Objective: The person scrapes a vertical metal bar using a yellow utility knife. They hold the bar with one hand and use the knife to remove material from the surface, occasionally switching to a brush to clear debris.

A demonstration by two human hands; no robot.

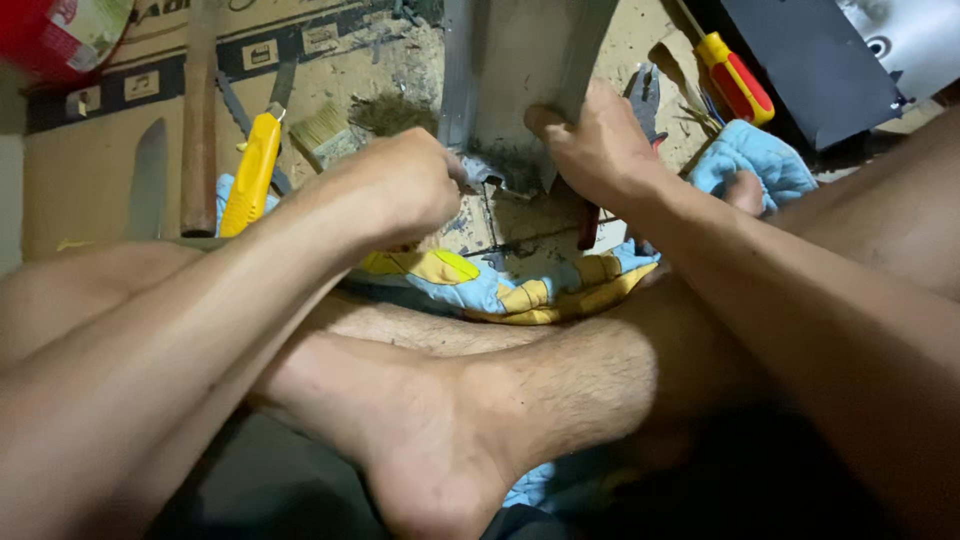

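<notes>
Crossed bare legs [450, 400] nearest, filling the lower view, over a blue-and-yellow cloth [500, 285]. Beyond, cardboard [90, 170] spread as a work surface, dusty and littered.

Upright on it, at centre top, a grey metal channel [520, 60]: thin sheet, probably light and stiff, with edges likely sharp, so best taken by the flat flanges rather than the cut ends. Low end at the hands, above the cloth.

Right hand [600, 145] clamped on the channel's right flange near the bottom, thumb on the face. Left hand [410, 185] closed into a fist at the channel's foot, pinching something small and grey; cannot tell what.

Left of that, a wooden handle [200, 120], a yellow knife [252, 170], a small brush [325, 130]. Right, pliers [645, 100] behind the right hand, a red-and-yellow screwdriver [735, 80], a dark panel [800, 60].
</notes>
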